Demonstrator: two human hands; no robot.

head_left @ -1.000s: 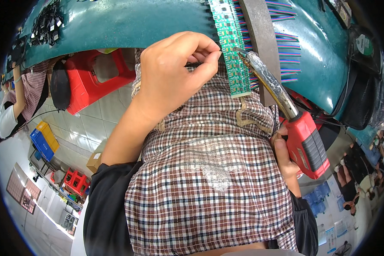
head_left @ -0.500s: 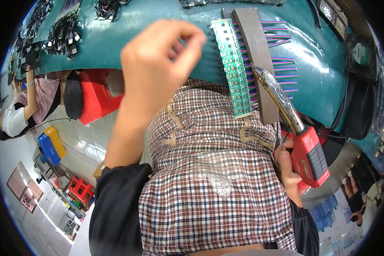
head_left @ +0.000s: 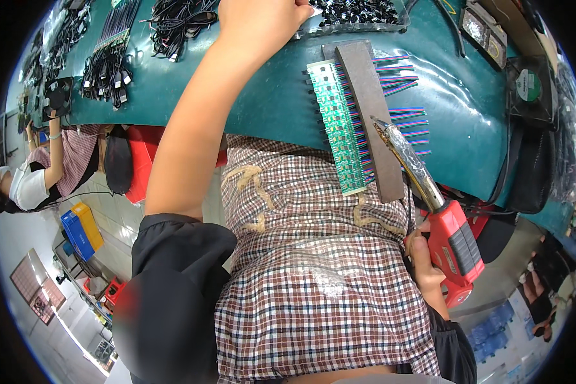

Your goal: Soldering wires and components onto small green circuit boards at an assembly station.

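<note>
Right hand (head_left: 425,265) wraps the red soldering gun (head_left: 451,240) grip below the bench's near edge; its foil-wrapped tip (head_left: 381,125) rests by the grey bar (head_left: 368,115) clamping coloured wires (head_left: 403,86) on the green board strip (head_left: 336,125). Left hand (head_left: 262,19) reaches to the far edge, fingers pinched at a clear tray (head_left: 358,19) of small black parts; whether it holds one, can't tell. Best keep the tip steady on the strip while reaching. Left fingertips are cut off at the top; solder joints too small to judge.
</note>
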